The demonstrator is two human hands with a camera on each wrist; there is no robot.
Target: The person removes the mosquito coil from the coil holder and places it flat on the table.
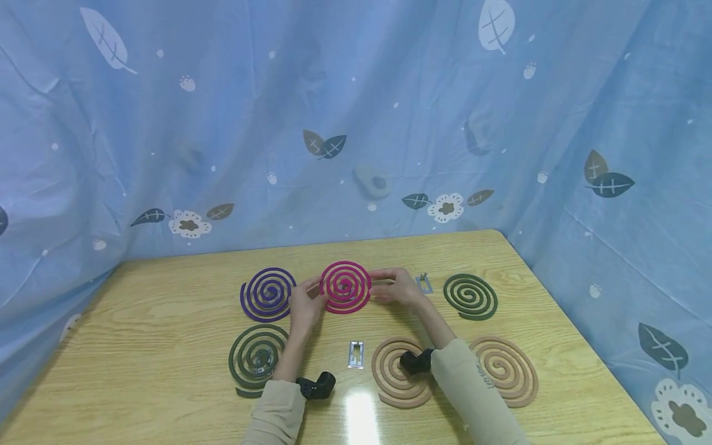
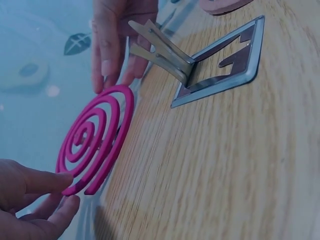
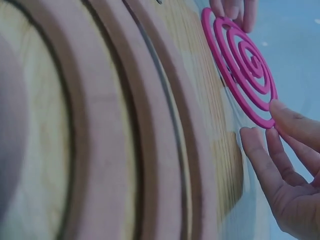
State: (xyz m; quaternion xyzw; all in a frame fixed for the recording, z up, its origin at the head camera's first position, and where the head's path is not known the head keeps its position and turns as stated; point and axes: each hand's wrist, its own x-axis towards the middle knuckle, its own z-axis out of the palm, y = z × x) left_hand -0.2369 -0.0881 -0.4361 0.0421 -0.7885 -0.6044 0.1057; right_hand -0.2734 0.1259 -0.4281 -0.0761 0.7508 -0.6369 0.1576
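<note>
A pink mosquito coil (image 1: 345, 287) lies between both hands, just over the far middle of the table. With thumb and fingers, my left hand (image 1: 305, 306) pinches its left edge; the left wrist view shows that grip close up. At the opposite edge, the thumb and fingers of my right hand (image 3: 295, 175) pinch the rim. Something metallic shows faintly through the coil's gaps, and I cannot tell whether the coil rests on it. Nearer me lies a metal coil stand (image 2: 220, 65) with its forked tab bent up.
A purple coil (image 1: 268, 295) and a dark green coil (image 1: 239, 371) lie left. Two tan coils (image 1: 403, 402) (image 1: 528, 371) and another green coil (image 1: 470, 297) lie right. A second metal stand (image 1: 424, 284) sits behind the right forearm. Blue patterned curtain (image 1: 356, 123) borders the table.
</note>
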